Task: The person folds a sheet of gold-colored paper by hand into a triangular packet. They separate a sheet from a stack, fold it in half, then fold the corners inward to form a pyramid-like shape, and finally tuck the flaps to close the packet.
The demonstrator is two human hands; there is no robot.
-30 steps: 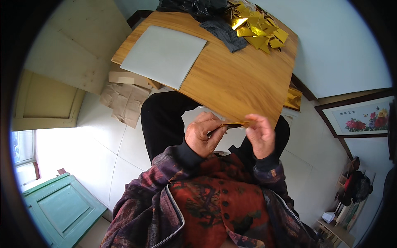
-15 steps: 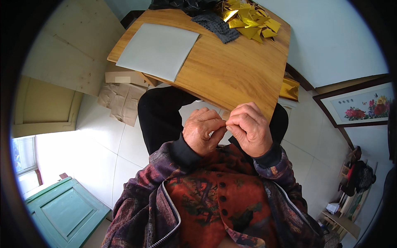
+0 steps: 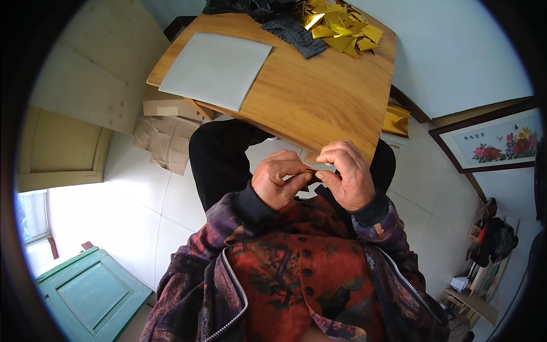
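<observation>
In front of my lap, just off the near edge of the wooden table (image 3: 325, 97), both hands meet. My left hand (image 3: 278, 179) pinches a small brownish-gold folded piece (image 3: 309, 171) between thumb and index finger. Most of that piece is hidden by the fingers, so its full shape does not show. Close on its right, my right hand (image 3: 348, 176) has a gap between its thumb and bent index finger, with the thumb tip beside the piece. A heap of folded gold paper pieces (image 3: 345, 28) lies at the table's far right.
A grey-white flat sheet (image 3: 216, 68) covers the table's left part. Dark textured cloth (image 3: 296, 39) and a black plastic bag (image 3: 245, 5) lie at the back. Flattened cardboard (image 3: 165, 139) is on the floor at left. Gold material (image 3: 395, 119) sits right of the table.
The fingertips, pressed together before, have come apart. My right thumb and index finger have spread, and the small piece now shows in my left hand.
</observation>
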